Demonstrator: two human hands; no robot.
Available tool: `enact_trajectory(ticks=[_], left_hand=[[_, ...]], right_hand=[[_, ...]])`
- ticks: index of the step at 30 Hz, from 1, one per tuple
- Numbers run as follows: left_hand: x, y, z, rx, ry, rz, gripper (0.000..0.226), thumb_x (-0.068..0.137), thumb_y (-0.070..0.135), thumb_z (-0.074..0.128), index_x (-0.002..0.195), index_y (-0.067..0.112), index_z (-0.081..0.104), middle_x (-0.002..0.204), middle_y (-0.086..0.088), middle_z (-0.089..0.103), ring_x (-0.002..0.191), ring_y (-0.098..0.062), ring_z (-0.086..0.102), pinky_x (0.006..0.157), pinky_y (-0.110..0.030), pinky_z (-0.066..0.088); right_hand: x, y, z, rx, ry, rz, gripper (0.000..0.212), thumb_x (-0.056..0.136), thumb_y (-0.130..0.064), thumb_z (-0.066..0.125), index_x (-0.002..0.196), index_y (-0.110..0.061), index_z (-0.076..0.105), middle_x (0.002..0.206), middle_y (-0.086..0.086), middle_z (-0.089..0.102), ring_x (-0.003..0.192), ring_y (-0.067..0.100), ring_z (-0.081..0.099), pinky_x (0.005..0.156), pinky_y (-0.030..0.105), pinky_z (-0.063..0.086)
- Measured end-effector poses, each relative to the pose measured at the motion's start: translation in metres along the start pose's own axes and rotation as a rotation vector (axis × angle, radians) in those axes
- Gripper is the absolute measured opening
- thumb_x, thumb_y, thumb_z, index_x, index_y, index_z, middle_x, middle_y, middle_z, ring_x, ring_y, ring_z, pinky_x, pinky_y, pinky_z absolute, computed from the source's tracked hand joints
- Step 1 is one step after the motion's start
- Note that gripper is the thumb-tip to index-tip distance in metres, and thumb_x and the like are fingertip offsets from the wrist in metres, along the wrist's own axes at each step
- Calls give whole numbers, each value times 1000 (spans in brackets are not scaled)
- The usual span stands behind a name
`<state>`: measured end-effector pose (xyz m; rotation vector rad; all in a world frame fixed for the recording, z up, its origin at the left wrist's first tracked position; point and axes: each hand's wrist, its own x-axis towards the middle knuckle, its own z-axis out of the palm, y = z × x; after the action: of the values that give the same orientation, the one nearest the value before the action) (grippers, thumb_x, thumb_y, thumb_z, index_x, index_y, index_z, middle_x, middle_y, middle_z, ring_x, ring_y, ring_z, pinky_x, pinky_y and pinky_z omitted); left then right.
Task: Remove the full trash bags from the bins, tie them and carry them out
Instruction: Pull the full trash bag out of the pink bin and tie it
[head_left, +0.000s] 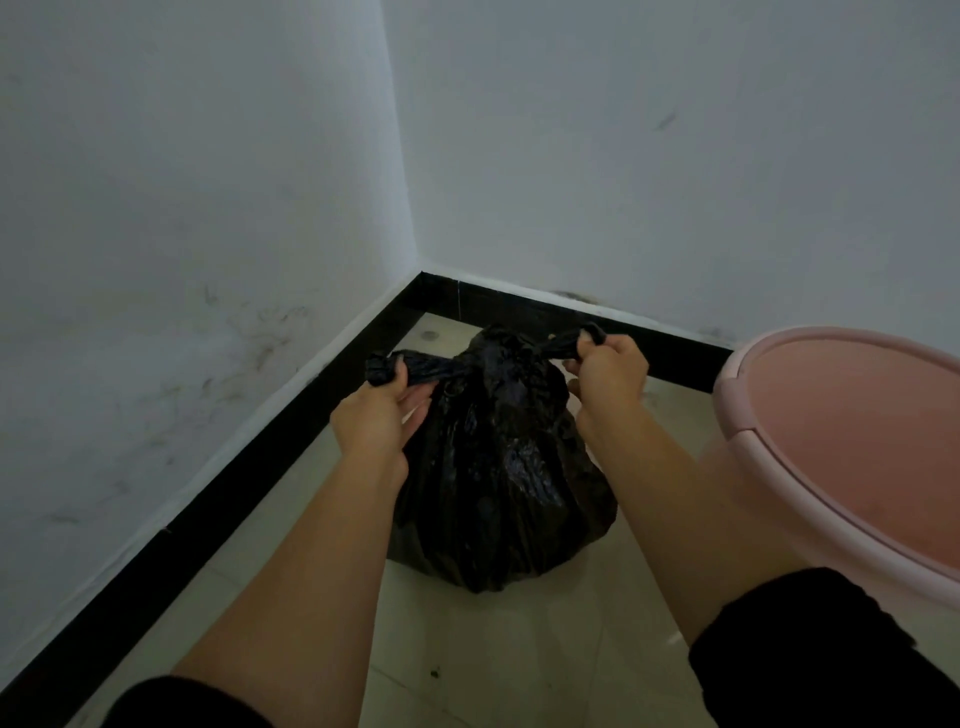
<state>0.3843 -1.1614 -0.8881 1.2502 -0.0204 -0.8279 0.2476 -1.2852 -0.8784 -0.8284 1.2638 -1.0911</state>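
A full black trash bag (498, 467) stands on the pale tiled floor in the corner of the room. Its top is gathered into a knot at the middle, with two twisted ends stretched out sideways. My left hand (376, 415) grips the left end of the bag, and my right hand (608, 374) grips the right end. Both ends are taut and pulled apart from the knot. A pink bin (852, 441) stands at the right, its rim showing, with no bag visible inside.
Two white walls meet in a corner behind the bag, with a black skirting board (249, 467) along the floor. The pink bin stands close beside my right forearm. Bare tiles (519, 654) lie in front of the bag.
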Motion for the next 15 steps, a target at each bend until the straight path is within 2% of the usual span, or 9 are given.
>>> enact_trajectory(ticks=[3,5,7,9,12,15], left_hand=[[2,-8,-14,35,71,19,35,97,21,53,123,-2,53,81,-4,63,51,-1,66,56,-13,54],[5,-9,-25,23,137,21,37,98,19,52,127,-3,50,81,-4,61,56,-5,66,54,-13,54],[8,-10,-31,12,180,29,39,98,19,51,130,-3,48,82,-4,60,67,-10,64,52,-13,53],[7,-11,-32,5,206,29,41,98,23,52,128,-4,50,83,-5,61,70,-11,63,53,-14,54],[3,-13,-29,-24,262,-27,51,94,41,54,116,-4,58,84,-13,68,70,-17,69,53,-23,58],[0,-11,-27,-97,151,-217,66,92,61,40,125,5,50,95,-18,63,81,-29,67,50,-33,58]], right_hand=[[10,6,-15,25,93,62,3,97,-8,51,96,-10,52,81,7,59,56,10,57,46,19,49],[15,10,-26,44,146,60,4,98,-6,49,98,-9,48,87,12,59,54,12,59,52,23,55],[17,14,-32,35,167,42,4,98,-6,48,99,-10,48,90,13,59,52,12,60,50,23,56],[16,19,-31,37,142,19,2,100,-10,46,99,-12,47,87,11,60,50,12,60,46,21,54],[13,26,-25,5,43,-10,6,103,-21,40,105,-19,45,84,13,65,50,15,64,44,22,53],[16,30,-23,-40,-37,17,21,104,-30,34,115,-17,46,86,17,67,54,20,67,48,26,54]])
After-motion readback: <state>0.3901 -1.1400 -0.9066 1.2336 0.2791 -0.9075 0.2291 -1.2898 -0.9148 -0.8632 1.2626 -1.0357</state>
